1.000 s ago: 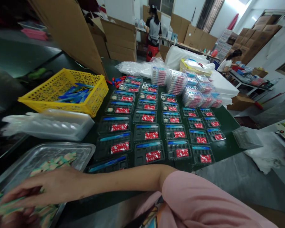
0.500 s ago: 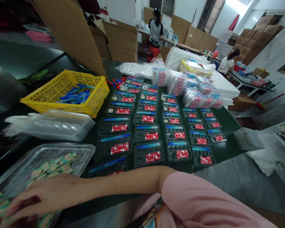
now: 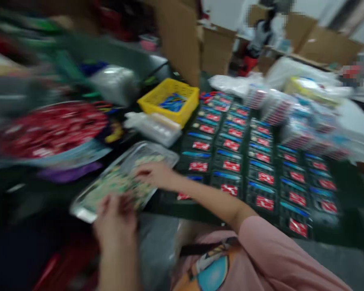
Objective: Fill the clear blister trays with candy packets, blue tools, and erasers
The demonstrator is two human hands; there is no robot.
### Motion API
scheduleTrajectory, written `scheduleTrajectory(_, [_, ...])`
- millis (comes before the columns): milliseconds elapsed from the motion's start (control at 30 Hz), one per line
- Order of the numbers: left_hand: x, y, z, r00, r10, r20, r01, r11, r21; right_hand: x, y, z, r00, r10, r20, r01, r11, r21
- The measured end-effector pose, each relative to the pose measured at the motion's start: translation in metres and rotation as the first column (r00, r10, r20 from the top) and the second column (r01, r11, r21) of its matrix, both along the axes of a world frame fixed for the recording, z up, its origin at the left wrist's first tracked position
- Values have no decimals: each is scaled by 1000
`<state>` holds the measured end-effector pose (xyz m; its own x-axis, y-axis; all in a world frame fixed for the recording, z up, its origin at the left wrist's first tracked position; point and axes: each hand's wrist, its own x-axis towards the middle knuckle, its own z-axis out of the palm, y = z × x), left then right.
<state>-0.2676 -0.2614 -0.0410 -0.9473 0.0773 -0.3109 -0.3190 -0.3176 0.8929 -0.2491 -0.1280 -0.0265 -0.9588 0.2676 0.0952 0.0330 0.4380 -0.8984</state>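
A clear plastic tray point(image 3: 83, 214) holds many small pale, green-striped pieces point(image 3: 115, 184), blurred here. My left hand point(image 3: 117, 214) is over the tray's near edge, its fingers bent inward and close together. Over the tray's right side, my right hand point(image 3: 156, 174) has its thumb and fingers curled down at the pieces. Motion blur hides what, if anything, lies between the fingers of either hand. To the right of the tray, dark blister trays point(image 3: 230, 178) lie in rows, each with a blue pen and a red patterned packet.
Behind the tray are a clear plastic package point(image 3: 162, 135) and a yellow basket point(image 3: 144, 101) of blue pens. At left, a round container holds red packets point(image 3: 63, 125). Stacks of filled packs point(image 3: 300, 129) stand at back right. Another person point(image 3: 256, 40) is beyond the cardboard.
My view has swung left, so the tray and basket appear further right and the red packets have come into view. My left hand now shows plainly; my right hand stays over the pieces.
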Motion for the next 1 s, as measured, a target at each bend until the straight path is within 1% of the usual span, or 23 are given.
scheduleTrajectory(33, [-1, -12, -4, 995, 18, 97, -24, 997, 67, 6, 9, 1, 1000, -23, 15, 23, 1000, 5])
scheduleTrajectory(67, [-2, -22, -7, 987, 15, 161, -42, 986, 164, 8, 20, -2, 1000, -1, 16, 1, 1000, -8])
scheduleTrajectory(100, [-3, -27, -11, 981, 11, 193, -59, 968, 246, 7, 31, -9, 999, -1, 36, 1, 1000, -1])
scheduleTrajectory(133, [-4, -31, -14, 977, 10, 212, -77, 948, 308, 4, 41, -18, 993, -80, 85, 72, 993, 96])
scheduleTrajectory(167, [-4, -33, -18, 975, 13, 223, -95, 929, 357, 1, 49, -27, 984, -136, 117, 110, 972, 206])
scheduleTrajectory(233, [-3, -34, -22, 968, 6, 252, -118, 895, 430, -4, 58, -44, 976, -159, 150, 93, 923, 374])
scheduleTrajectory(300, [1, -35, -25, 959, -5, 282, -134, 872, 471, -6, 58, -54, 980, -94, 175, 1, 883, 469])
scheduleTrajectory(400, [7, -38, -26, 951, -40, 307, -125, 859, 497, -9, 50, -61, 977, 33, 212, -142, 841, 522])
scheduleTrajectory(533, [10, -40, -26, 951, -81, 298, -89, 853, 515, -14, 40, -65, 966, 59, 250, -202, 774, 600])
scheduleTrajectory(600, [12, -40, -26, 951, -91, 296, -81, 849, 522, -14, 38, -65, 964, 74, 255, -220, 759, 613])
scheduleTrajectory(667, [14, -39, -25, 950, -100, 297, -77, 843, 532, -12, 39, -64, 967, 89, 241, -221, 766, 604])
scheduleTrajectory(733, [16, -38, -25, 945, -120, 305, -72, 833, 549, -9, 39, -64, 973, 93, 211, -202, 787, 582])
scheduleTrajectory(900, [19, -37, -21, 893, -186, 410, -120, 781, 614, -2, 40, -64, 983, 61, 172, -137, 868, 477])
scheduleTrajectory(1000, [20, -36, -20, 864, -221, 453, -145, 752, 643, 0, 37, -59, 989, 44, 139, -98, 907, 409])
